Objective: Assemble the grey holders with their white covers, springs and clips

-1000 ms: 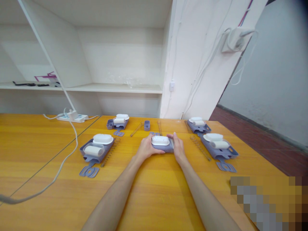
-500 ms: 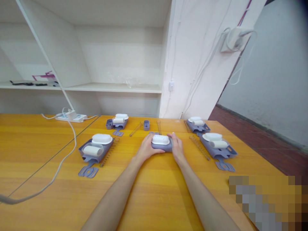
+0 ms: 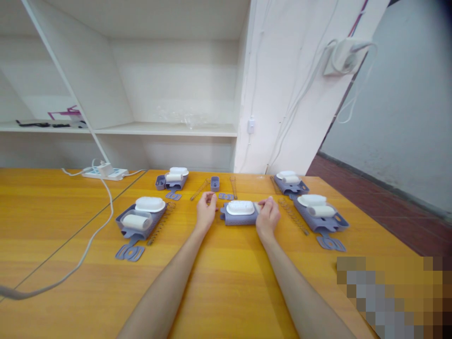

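A grey-purple case [image 3: 242, 220] with a white oval bristled piece [image 3: 240, 207] on top lies crosswise on the table between my hands. My left hand [image 3: 206, 210] is just left of the case, apart from it, with its fingers loosely curled and nothing visible in them. At the case's right end is my right hand [image 3: 267, 217], fingers pressed together. A pale, translucent bit [image 3: 259, 207] shows beside its fingertips; what it is I cannot make out. Behind the case are a small grey-purple box [image 3: 214, 184], a flat cut-out piece [image 3: 226, 196] and a wire coil [image 3: 233, 187].
Similar sets of grey-purple cases with white parts stand at left [image 3: 150, 205], back left [image 3: 179, 172], right [image 3: 314, 214] and back right [image 3: 291, 181]. Wire coils [image 3: 292, 215] lie alongside. A power strip [image 3: 105, 171] with a white cable [image 3: 92, 249] occupies the left side.
My left hand has let go of the case and moved left. My right hand has shifted slightly right, its fingers now curled together at the case's end.
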`<state>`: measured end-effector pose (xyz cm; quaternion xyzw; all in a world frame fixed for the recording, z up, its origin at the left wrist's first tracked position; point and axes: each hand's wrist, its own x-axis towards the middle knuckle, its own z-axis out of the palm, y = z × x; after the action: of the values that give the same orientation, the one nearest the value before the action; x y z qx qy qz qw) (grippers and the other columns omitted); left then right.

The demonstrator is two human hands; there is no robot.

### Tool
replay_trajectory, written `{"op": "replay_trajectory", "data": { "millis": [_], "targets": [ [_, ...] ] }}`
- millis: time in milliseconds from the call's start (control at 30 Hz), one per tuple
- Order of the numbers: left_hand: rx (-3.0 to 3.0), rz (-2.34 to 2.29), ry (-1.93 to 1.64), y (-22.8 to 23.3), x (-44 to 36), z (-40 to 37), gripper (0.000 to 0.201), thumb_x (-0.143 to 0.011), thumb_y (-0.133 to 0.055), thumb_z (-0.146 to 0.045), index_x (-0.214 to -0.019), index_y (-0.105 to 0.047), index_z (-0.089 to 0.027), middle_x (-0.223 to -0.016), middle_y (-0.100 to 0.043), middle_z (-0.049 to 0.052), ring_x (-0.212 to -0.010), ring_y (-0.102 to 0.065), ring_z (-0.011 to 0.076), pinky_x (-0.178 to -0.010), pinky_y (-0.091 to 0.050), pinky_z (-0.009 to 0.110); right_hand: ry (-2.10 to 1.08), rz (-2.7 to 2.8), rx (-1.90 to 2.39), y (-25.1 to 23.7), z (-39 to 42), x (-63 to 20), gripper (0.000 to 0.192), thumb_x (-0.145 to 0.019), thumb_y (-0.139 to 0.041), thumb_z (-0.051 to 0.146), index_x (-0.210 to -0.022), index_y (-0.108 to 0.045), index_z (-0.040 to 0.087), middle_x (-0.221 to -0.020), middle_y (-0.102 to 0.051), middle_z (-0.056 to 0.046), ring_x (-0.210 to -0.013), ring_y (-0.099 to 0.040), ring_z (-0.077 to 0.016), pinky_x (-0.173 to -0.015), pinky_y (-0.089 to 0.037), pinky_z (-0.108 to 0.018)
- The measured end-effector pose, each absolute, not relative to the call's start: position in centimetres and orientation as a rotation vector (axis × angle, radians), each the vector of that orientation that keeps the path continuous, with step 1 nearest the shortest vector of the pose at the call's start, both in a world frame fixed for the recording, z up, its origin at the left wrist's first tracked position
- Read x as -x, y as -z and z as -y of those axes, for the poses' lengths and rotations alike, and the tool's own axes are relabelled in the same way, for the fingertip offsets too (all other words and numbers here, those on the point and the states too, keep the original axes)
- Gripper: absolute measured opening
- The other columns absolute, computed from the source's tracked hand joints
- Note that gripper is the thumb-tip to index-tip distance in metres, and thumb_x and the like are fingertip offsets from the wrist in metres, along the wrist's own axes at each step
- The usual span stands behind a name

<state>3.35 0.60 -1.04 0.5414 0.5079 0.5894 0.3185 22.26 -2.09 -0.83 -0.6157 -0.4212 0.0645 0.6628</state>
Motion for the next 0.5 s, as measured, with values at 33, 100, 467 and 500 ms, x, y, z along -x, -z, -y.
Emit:
{"op": "replay_trajectory", "data": {
  "millis": [33,100,467,500],
  "targets": [
    [-1.436,-1.35,-1.56,1.07,-3.36,-0.55,0.028,-0.084,-0.047,-0.042,-0.096,-0.053,-0.018,-0.087,-0.062,0.006,-0.084,-0.061,0.0176,-0.062,-0.051,0.027,-0.139,0.969,1.401,0.83,2.15,-22.23,0.053,-0.092,-0.025,0.051,-0.067,-0.058,0.018,-0.071,-0.061,-0.007,-0.074,-0.056,-0.0199,-0.074,-0.038,-0.031],
    [-1.484,-1.395,-1.58,1.03,-3.43,-0.36,0.023,-0.083,-0.049,-0.038,-0.094,-0.055,-0.018,-0.084,-0.063,0.004,-0.081,-0.06,0.0168,-0.07,-0.049,0.029,-0.137,1.006,1.424,0.86,2.21,-22.17,0.055,-0.092,-0.023,0.05,-0.067,-0.059,0.018,-0.072,-0.062,-0.008,-0.072,-0.056,-0.0198,-0.072,-0.038,-0.031],
    [-1.673,-1.412,-1.534,0.26,-3.79,0.2,0.034,-0.088,-0.04,-0.049,-0.09,-0.058,-0.019,-0.089,-0.065,0.004,-0.086,-0.06,0.0169,-0.077,-0.045,0.028,-0.138,1.136,1.428,0.6,2.11,-21.91,0.057,-0.092,-0.024,0.052,-0.072,-0.064,0.018,-0.075,-0.065,-0.009,-0.078,-0.057,-0.0224,-0.076,-0.037,-0.033],
    [-1.699,-1.393,-1.512,0.21,-3.84,0.28,0.036,-0.089,-0.038,-0.049,-0.089,-0.058,-0.02,-0.089,-0.065,0.004,-0.087,-0.059,0.0168,-0.078,-0.044,0.028,-0.14,1.142,1.428,0.57,2.12,-21.9,0.057,-0.092,-0.024,0.052,-0.072,-0.064,0.018,-0.075,-0.065,-0.009,-0.079,-0.057,-0.0223,-0.076,-0.037,-0.033]
  ]
}}
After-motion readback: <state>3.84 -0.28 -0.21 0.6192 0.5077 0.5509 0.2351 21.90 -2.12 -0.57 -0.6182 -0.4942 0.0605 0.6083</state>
